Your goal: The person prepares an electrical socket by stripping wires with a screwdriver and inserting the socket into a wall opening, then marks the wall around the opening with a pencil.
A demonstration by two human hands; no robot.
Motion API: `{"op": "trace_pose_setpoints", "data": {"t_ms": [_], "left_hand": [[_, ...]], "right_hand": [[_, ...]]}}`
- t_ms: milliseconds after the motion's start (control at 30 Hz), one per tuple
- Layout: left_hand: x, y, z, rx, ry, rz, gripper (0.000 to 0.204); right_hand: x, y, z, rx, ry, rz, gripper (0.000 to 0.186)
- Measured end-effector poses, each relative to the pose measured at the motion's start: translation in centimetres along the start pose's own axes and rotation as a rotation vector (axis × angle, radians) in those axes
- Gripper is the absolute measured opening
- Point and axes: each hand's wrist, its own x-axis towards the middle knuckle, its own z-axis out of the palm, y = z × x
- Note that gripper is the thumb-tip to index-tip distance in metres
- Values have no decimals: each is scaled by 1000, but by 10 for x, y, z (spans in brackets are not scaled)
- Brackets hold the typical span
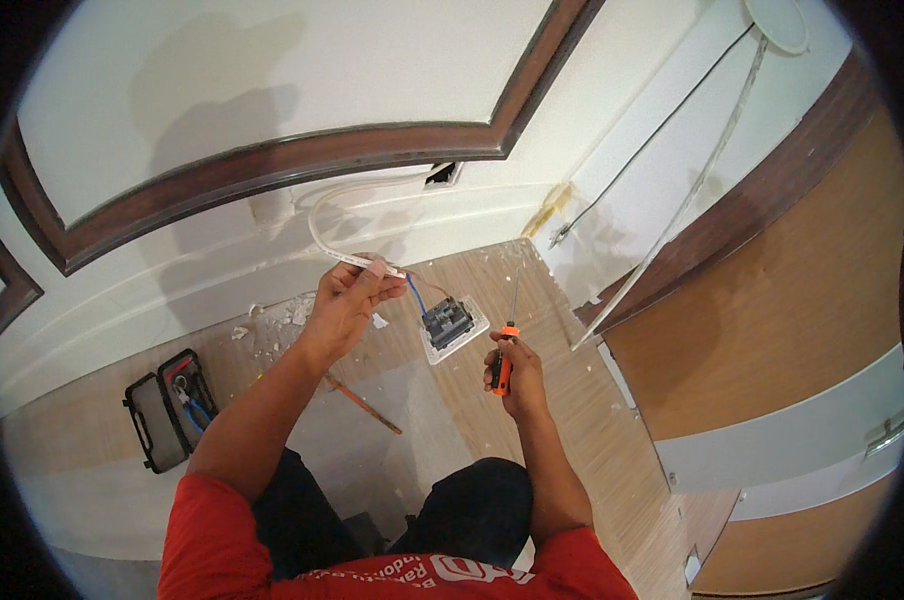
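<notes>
My left hand (357, 292) pinches a white sheathed electrical cable (322, 232) close to its stripped end. The cable loops out of a square hole (442, 175) low in the wall. From its end, a blue wire (416, 295) and a brownish one run to a wall socket (449, 322). The socket hangs with its dark back facing me and its white faceplate underneath. To the right of it, my right hand (517, 375) is closed round the orange and black handle of a screwdriver (507, 350), its thin shaft pointing up and away from the socket.
An open black case (172, 410) with tools lies on the floor at left. A long thin orange-brown tool (364, 403) rests between my arms. Plaster crumbs (282, 318) litter the floor by the wall. A pale cable (662, 240) slants down at right beside wooden panels (762, 290).
</notes>
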Motion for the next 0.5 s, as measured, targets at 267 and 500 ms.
{"op": "trace_pose_setpoints", "data": {"t_ms": [267, 500], "left_hand": [[1, -7, -8, 43, -27, 14, 19], [1, -8, -10, 32, 1, -1, 20]], "right_hand": [[-1, 0, 1, -32, 18, 26, 31], [-2, -1, 2, -30, 28, 34, 35]]}}
